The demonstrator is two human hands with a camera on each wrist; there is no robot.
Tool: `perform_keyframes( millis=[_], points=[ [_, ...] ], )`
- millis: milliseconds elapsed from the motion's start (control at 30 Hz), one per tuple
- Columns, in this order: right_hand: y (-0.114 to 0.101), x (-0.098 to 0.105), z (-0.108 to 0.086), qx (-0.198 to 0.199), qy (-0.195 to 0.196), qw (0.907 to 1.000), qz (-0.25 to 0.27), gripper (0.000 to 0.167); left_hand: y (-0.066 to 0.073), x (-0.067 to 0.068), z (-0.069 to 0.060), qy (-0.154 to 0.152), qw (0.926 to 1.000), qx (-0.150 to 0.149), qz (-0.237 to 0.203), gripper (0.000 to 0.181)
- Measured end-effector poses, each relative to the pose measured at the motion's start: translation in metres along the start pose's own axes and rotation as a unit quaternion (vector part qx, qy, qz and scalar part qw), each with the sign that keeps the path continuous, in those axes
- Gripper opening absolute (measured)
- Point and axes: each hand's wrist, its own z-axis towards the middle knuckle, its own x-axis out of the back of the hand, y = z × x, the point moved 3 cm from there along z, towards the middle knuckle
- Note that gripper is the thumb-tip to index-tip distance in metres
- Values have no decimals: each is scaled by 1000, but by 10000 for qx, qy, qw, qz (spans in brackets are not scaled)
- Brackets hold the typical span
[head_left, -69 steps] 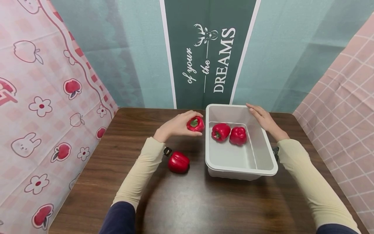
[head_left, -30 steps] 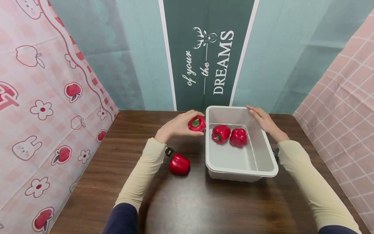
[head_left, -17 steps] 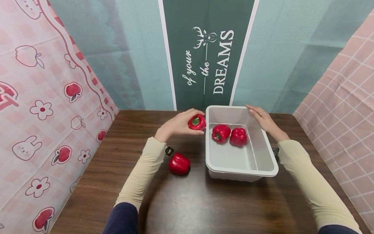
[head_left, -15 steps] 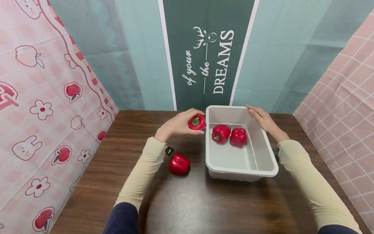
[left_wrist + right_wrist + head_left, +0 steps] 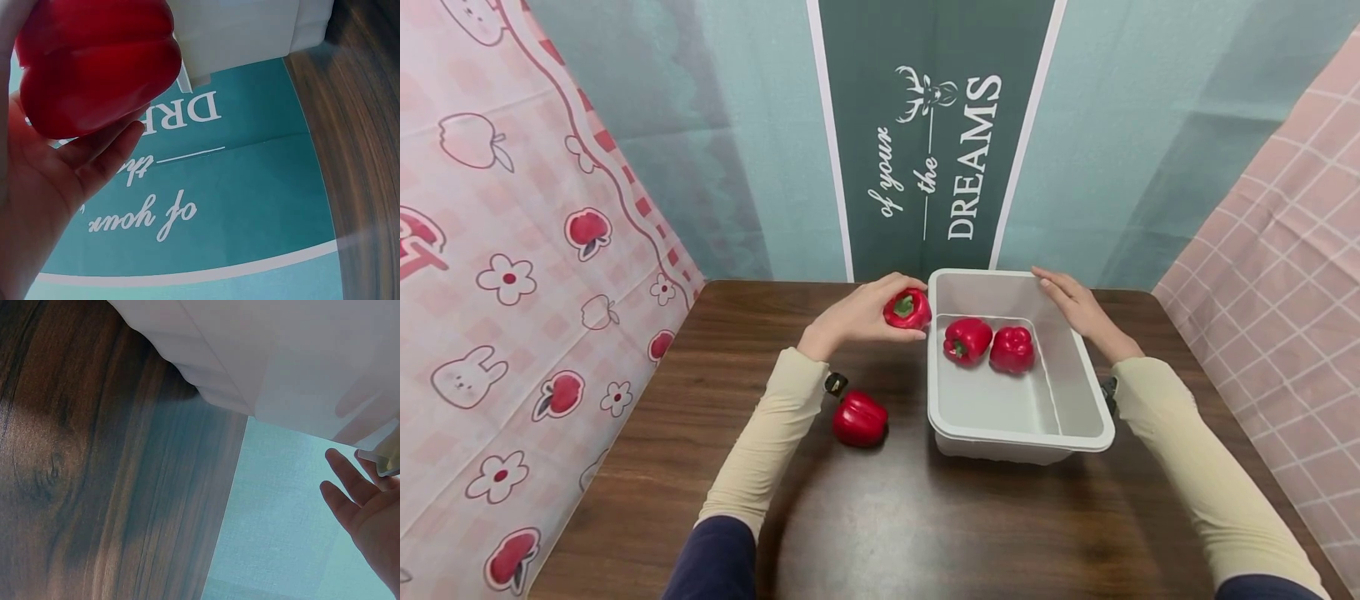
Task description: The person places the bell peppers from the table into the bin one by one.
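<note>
My left grip (image 5: 867, 313) holds a pepper (image 5: 907, 309) just left of the bin (image 5: 1022, 441), far end. Crossing too low could snag it and shove the bin; my right grip (image 5: 1081, 310), fingers straight at the right rim (image 5: 1097, 392), may not brace enough.

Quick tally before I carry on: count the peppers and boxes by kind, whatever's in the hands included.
Red peppers: 4 (one in the left hand, two inside the box, one on the table)
Pale box: 1
Total: 5
</note>
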Motion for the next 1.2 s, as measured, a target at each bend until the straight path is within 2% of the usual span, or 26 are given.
perform_keyframes(
  millis=[233,767,1200],
  points=[
    [0,2,0,-35,-13,10000,24,51,2,3,2,-57,9999,5,108,72],
    [0,3,1,-11,-13,10000,-15,51,4,2,6,-86,10000,22,23,77],
    [1,1,0,26,-7,10000,3,51,7,-2,10,5,9998,-176,52,72]
  ],
)
